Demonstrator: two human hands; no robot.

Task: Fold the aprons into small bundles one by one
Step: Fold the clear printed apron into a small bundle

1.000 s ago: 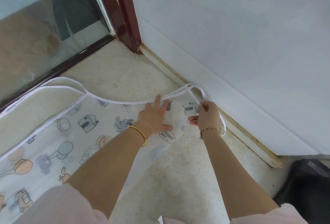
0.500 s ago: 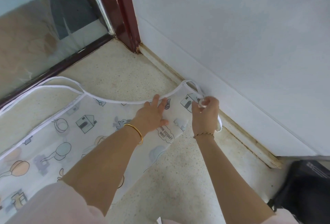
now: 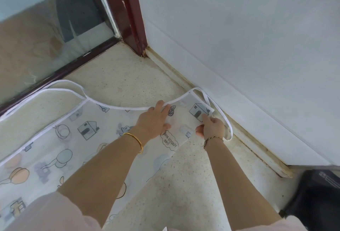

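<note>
Speckled beige terrazzo floor (image 3: 128,76) runs into a corner where a matte, pale grey wall (image 3: 239,28) meets a glass pane (image 3: 46,37) set in a chipped, dark red frame (image 3: 125,9). A stained skirting strip (image 3: 257,149) lines the wall's foot. The apron (image 3: 55,157) lies spread flat on the floor, a thin, translucent white sheet printed with houses, balloons and clouds and bound in white tape. Its far end lies just beside the skirting, hemmed in by the wall. A blurred black object (image 3: 316,197) sits at lower right, apart from the apron. The left hand (image 3: 153,120) presses flat on the apron, fingers straight. Beside it, the right hand (image 3: 213,127) pinches the apron's end with curled fingers. A white tie (image 3: 219,114) loops past that hand. A gold bangle (image 3: 136,142) circles the left wrist.
</note>
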